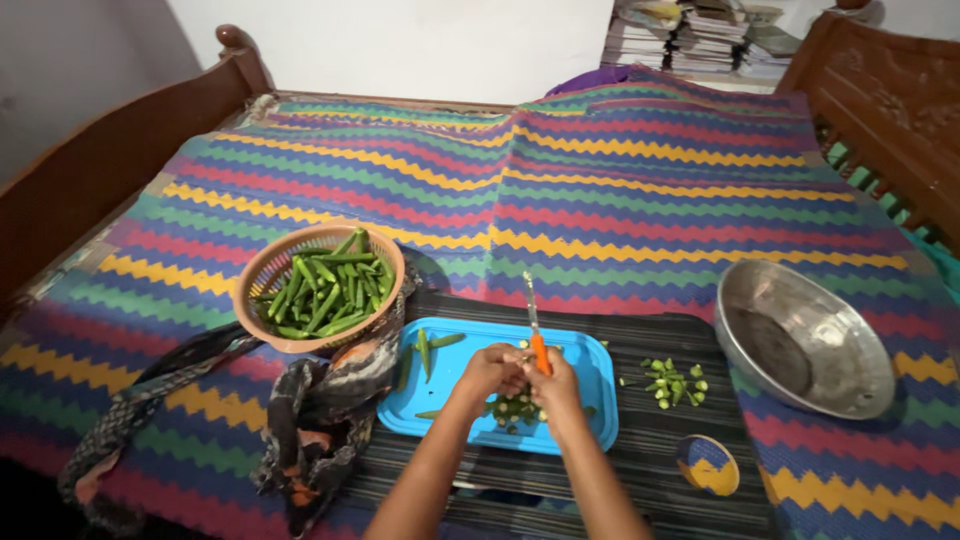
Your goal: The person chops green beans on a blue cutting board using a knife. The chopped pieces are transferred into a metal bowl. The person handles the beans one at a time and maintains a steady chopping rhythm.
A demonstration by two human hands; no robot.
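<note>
At the near edge of the striped bed cover (600, 190), a blue tray (455, 400) lies on a dark mat (650, 450). The right hand (553, 385) is closed around an orange-handled knife (535, 330), blade upward; the left hand (492, 370) is curled beside it, touching, over cut okra pieces (515, 408). An orange basket (262, 275) of whole okra (330, 285) stands left, a steel bowl (805, 340) right. Stacked books (690, 35) sit at the far edge.

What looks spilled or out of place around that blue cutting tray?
A small heap of cut okra pieces lies off the blue tray, on the dark striped mat to its right, short of the empty steel bowl.
</note>
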